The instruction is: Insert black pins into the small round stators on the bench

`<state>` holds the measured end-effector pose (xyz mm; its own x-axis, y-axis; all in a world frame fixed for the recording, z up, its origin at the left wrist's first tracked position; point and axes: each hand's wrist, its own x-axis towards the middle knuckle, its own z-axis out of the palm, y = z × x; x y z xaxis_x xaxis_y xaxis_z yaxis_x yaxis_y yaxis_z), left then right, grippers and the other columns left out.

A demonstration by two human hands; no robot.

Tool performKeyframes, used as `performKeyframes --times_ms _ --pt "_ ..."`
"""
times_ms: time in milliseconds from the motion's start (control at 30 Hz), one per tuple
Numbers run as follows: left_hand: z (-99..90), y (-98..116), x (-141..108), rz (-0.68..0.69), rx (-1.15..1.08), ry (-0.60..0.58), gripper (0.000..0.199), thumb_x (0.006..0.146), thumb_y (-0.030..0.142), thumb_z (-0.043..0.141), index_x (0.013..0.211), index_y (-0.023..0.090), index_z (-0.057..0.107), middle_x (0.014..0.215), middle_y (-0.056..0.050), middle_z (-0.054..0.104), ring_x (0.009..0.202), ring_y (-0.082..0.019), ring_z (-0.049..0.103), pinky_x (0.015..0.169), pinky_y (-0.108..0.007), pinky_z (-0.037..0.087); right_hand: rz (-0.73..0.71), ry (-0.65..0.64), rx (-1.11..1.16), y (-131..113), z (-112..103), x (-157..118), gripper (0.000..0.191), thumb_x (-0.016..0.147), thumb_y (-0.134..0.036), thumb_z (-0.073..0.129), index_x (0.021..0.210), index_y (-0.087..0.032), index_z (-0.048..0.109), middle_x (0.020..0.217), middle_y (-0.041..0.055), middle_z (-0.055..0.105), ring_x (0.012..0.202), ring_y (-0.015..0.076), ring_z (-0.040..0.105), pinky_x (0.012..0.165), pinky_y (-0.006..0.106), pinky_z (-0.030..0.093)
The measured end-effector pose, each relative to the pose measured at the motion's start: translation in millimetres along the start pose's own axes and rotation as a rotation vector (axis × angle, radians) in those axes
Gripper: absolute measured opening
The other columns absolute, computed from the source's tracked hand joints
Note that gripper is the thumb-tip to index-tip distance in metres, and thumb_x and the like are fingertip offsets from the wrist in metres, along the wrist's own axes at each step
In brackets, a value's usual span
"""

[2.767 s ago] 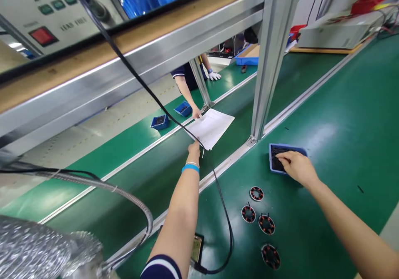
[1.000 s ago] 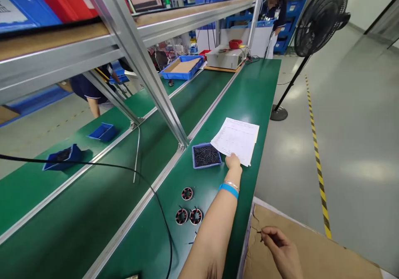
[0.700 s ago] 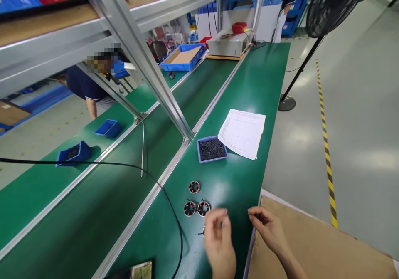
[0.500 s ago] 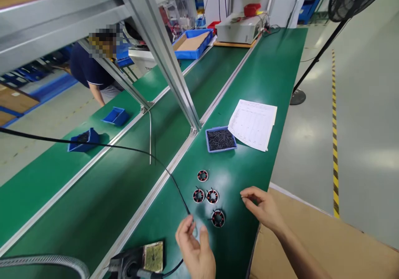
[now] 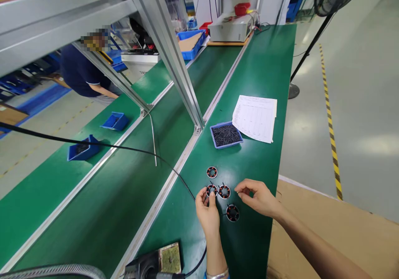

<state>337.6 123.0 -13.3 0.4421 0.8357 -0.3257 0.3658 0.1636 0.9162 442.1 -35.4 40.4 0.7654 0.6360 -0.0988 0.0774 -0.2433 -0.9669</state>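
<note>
My left hand (image 5: 208, 216) has its thumb and fingers closed on the near edge of a ring-shaped motor stator (image 5: 211, 189), which has dark and reddish windings and a short black lead. Just to its right lies a second stator (image 5: 224, 191). Another stator (image 5: 212, 171) is farther off, and a darker one (image 5: 232, 213) is nearer to me. My right hand (image 5: 257, 196) hovers right of the second stator with thumb and fingertips pinched together. Whatever may be between those fingertips is too small to make out.
A blue tray of black sleeve-like pieces (image 5: 226, 135) sits beside printed sheets (image 5: 256, 117). A soldering-iron stand with a sponge (image 5: 170, 258) is at the bottom. A black cable (image 5: 140, 149) crosses the bench beside a metal post (image 5: 174, 58). A co-worker (image 5: 82, 73) bends at far left.
My left hand has moved forward from above the bench and closed on the left middle stator. My right hand, still pinched, is now closer to the stators. The view has shifted slightly.
</note>
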Motion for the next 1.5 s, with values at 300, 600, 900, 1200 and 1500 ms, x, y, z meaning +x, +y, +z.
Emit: performKeyframes --times_ms 300,600,900,1200,1500 --pt "7.9 -4 10 0.033 -0.166 0.020 0.046 0.068 0.054 0.072 0.092 0.015 0.067 0.100 -0.010 0.071 0.090 -0.020 0.065 0.087 -0.035 0.049 -0.296 -0.118 -0.140 -15 15 58 0.024 0.077 -0.008 0.052 0.089 -0.019 0.069 0.076 0.0011 0.065 0.061 0.0095 0.055 0.060 0.022 0.046" --pt "23.6 -4 7 0.099 -0.196 0.208 0.046 0.075 0.058 0.067 0.088 0.014 0.069 0.090 -0.008 0.071 0.085 -0.019 0.065 0.082 -0.033 0.050 -0.504 -0.304 -0.430 -13 41 94 0.030 0.079 -0.003 0.047 0.095 -0.017 0.068 0.091 0.0057 0.071 0.085 0.0173 0.064 0.081 0.030 0.051" --pt "27.2 -6 2 0.103 -0.329 0.106 0.041 0.075 0.051 0.073 0.093 0.014 0.070 0.089 -0.009 0.071 0.080 -0.016 0.066 0.076 -0.028 0.052 -0.443 -0.454 -0.406 -20 29 106 0.031 0.085 -0.009 0.046 0.107 -0.017 0.067 0.091 0.0063 0.071 0.084 0.0169 0.064 0.077 0.030 0.051" --pt "28.1 -7 1 0.105 -0.391 0.082 0.042 0.074 0.051 0.074 0.091 0.014 0.069 0.091 -0.009 0.073 0.084 -0.018 0.068 0.080 -0.030 0.053 -0.455 -0.561 -0.477 -31 43 108 0.037 0.081 -0.006 0.048 0.112 -0.019 0.065 0.087 0.0038 0.069 0.087 0.0179 0.062 0.080 0.031 0.049" --pt "28.0 -6 -1 0.108 -0.451 0.048 0.046 0.068 0.049 0.079 0.095 0.015 0.063 0.100 -0.012 0.070 0.095 -0.021 0.066 0.091 -0.037 0.052 -0.411 -0.721 -0.660 -43 48 114 0.039 0.081 -0.005 0.050 0.114 -0.019 0.066 0.089 0.0066 0.071 0.086 0.0209 0.065 0.074 0.031 0.048"
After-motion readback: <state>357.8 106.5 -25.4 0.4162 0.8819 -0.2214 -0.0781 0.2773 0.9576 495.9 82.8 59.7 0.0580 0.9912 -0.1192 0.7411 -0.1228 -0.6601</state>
